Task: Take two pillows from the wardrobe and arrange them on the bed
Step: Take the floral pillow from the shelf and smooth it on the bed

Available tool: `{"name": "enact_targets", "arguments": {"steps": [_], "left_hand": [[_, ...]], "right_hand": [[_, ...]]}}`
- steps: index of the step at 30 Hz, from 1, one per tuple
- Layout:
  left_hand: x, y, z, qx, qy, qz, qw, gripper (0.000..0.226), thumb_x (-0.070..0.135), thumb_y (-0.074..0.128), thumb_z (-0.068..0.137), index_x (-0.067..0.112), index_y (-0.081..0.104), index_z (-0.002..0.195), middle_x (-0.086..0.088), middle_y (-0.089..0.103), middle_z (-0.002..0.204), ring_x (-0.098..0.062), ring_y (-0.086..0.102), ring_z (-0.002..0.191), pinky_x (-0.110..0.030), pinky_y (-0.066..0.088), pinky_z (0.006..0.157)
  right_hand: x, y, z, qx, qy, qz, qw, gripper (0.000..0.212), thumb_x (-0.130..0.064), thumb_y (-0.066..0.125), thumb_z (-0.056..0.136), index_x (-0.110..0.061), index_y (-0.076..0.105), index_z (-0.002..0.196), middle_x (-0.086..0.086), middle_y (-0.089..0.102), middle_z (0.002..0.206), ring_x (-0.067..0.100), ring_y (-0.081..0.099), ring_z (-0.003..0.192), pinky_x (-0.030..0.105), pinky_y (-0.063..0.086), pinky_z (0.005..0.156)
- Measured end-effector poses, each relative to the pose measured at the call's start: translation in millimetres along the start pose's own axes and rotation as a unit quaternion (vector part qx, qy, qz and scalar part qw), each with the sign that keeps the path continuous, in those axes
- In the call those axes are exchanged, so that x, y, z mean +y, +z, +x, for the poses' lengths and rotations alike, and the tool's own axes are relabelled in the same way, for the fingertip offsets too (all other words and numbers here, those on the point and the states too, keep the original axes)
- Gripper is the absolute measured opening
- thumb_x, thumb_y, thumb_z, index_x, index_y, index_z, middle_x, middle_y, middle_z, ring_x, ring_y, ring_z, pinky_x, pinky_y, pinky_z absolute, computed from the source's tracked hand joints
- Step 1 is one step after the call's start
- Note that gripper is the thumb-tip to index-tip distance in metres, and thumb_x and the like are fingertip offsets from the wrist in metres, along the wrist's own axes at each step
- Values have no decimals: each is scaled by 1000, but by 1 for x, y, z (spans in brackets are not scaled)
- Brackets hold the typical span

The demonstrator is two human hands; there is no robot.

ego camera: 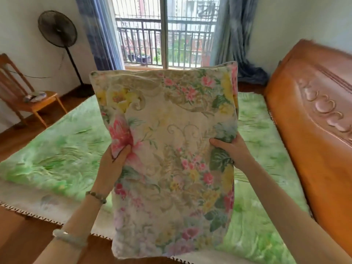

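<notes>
above green bed [66, 159], floral cream pillow [171, 149].

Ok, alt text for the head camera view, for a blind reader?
Left hand and right hand grip the sides of a floral pillow, held up over a green-covered bed. Wooden headboard at right; fan and chair at left.

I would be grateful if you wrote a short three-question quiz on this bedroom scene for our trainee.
1. True or false: the left hand and right hand both grip the pillow.
2. What stands left of the window in the view? A. fan B. lamp C. wardrobe
3. Fill in: the cover on the bed is mostly ___.

Key: 1 true; 2 A; 3 green.
</notes>
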State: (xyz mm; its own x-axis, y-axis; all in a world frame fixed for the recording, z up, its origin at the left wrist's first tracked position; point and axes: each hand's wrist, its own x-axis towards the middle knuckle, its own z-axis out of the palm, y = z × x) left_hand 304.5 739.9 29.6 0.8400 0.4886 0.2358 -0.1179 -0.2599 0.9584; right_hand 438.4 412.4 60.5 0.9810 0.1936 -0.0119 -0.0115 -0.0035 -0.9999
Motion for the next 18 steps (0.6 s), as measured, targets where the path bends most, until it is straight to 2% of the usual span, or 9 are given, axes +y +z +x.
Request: {"name": "enact_targets", "arguments": {"steps": [4, 6, 9, 12, 14, 18], "left_hand": [[14, 67, -4, -48, 7, 2, 999, 16, 25, 63, 93, 30, 68, 107, 25, 72, 92, 8, 65, 87, -5, 47, 68], [20, 104, -10, -75, 14, 0, 997, 14, 24, 62, 94, 34, 67, 103, 28, 71, 91, 9, 65, 84, -4, 46, 65], [29, 163, -24, -107, 13, -2, 994, 15, 30, 61, 94, 31, 68, 108, 19, 73, 95, 5, 66, 85, -6, 48, 65], [32, 226, -45, -128, 2, -11, 992, 17, 31, 61, 94, 28, 68, 109, 18, 73, 94, 4, 67, 85, -7, 48, 65], [34, 265, -60, -132, -12, -16, 991, 13, 30, 62, 94, 32, 68, 104, 22, 72, 91, 6, 66, 84, -6, 47, 64], [38, 335, -84, -144, -22, -9, 989, 9, 31, 61, 94, 37, 66, 100, 29, 70, 87, 11, 64, 81, -3, 45, 61]], "right_hand": [[4, -72, -21, 46, -9, 9, 999, 76, -36, 90, 49, -19, 62, 117, -2, 72, 108, 16, 69, 98, 35, 56, 84], [8, -111, -32, 61, -7, 7, 998, 71, -35, 90, 52, -23, 62, 117, -4, 72, 109, 15, 68, 100, 35, 56, 85], [14, -172, -47, 87, -6, 5, 996, 60, -32, 89, 57, -34, 62, 110, -14, 72, 104, 9, 69, 96, 24, 57, 76], [20, -237, -58, 108, -2, -3, 994, 65, -30, 88, 59, -30, 59, 117, -14, 71, 106, 6, 68, 95, 18, 55, 70], [23, -277, -63, 116, -3, -10, 993, 72, -31, 88, 60, -26, 56, 125, -13, 69, 111, 5, 67, 97, 19, 56, 73], [29, -346, -71, 132, 13, -23, 991, 87, -38, 87, 54, -20, 52, 131, -5, 64, 121, 13, 64, 107, 38, 53, 93]]}}
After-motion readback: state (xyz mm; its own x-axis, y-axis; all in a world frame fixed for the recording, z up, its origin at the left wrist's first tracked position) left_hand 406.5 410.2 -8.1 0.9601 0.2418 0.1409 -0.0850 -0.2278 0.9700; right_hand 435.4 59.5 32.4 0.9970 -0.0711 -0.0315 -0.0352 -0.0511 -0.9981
